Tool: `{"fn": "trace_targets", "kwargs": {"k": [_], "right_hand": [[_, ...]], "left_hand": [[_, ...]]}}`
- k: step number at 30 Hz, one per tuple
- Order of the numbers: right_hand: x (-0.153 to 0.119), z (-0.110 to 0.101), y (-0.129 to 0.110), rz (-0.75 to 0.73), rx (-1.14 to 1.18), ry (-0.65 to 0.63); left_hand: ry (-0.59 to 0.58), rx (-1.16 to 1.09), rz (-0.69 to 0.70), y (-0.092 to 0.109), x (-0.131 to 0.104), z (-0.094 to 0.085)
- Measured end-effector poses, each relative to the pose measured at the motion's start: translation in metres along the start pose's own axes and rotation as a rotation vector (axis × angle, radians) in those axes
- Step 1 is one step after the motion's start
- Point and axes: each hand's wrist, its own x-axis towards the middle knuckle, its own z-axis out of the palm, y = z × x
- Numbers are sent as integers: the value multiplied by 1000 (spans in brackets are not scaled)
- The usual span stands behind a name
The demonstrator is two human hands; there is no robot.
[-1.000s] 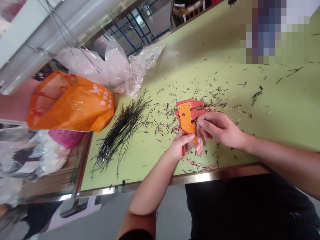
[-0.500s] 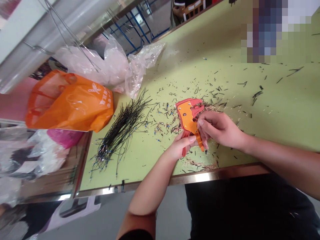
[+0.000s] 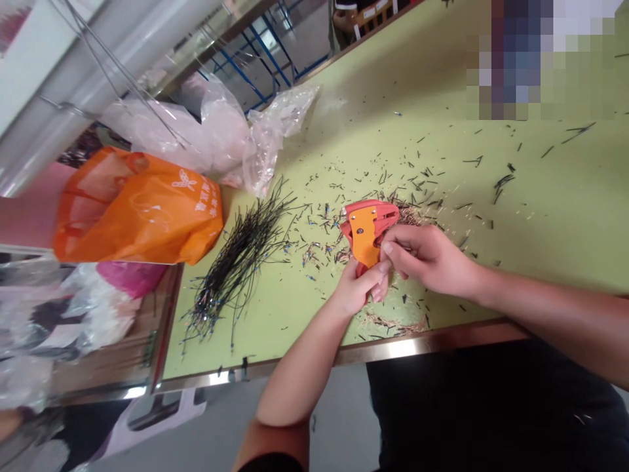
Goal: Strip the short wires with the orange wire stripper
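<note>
An orange and red wire stripper [image 3: 364,229] stands upright over the table, its jaws toward the far side. My left hand [image 3: 360,287] is wrapped round its handles, which are squeezed together and mostly hidden by the fingers. My right hand [image 3: 417,257] is closed in a pinch right beside the tool's body, close under its red jaws. Whatever the right fingertips pinch is too small or hidden to make out. Short black wire bits [image 3: 427,174] and copper strands [image 3: 410,215] lie around the tool.
A bundle of black wires [image 3: 236,252] lies left of my hands. Beyond it are an orange bag [image 3: 142,213] and clear plastic bags [image 3: 223,131]. The table's metal edge [image 3: 393,349] runs in front of my body. A blurred patch covers the far right.
My left hand has squeezed the stripper's handles together; they stood apart before. The red jaw part has shifted against the orange body. My right hand has stayed close beside the tool.
</note>
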Motion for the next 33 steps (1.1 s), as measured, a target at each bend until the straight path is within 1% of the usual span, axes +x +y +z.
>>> {"fn": "trace_targets", "kwargs": {"k": [3, 6, 8, 13, 17, 20, 25, 28, 31, 33], "right_hand": [[1, -1, 1, 22, 127, -20], [3, -4, 3, 76, 266, -43], [5, -7, 5, 119, 313, -45], [8, -9, 9, 179, 429, -92], [9, -10, 12, 181, 578, -131], [10, -14, 13, 168, 611, -115], [15, -23, 12, 187, 603, -72], [17, -25, 11, 210, 622, -74], [19, -27, 10, 233, 703, -79], [20, -29, 10, 251, 707, -82]], "left_hand": [[-56, -55, -9, 3, -1, -1], [-131, -168, -48, 8, 0, -3], [-161, -217, -56, 11, 1, -4], [-194, -199, -61, 13, 2, -6], [-223, -236, -77, 11, 2, -7], [-219, -294, -112, 13, 2, -8], [-247, -278, -156, 17, 0, -9], [-271, -258, -147, 18, 0, -8], [-302, -242, -118, 18, 1, -8], [-301, -215, -98, 18, 1, -8]]}}
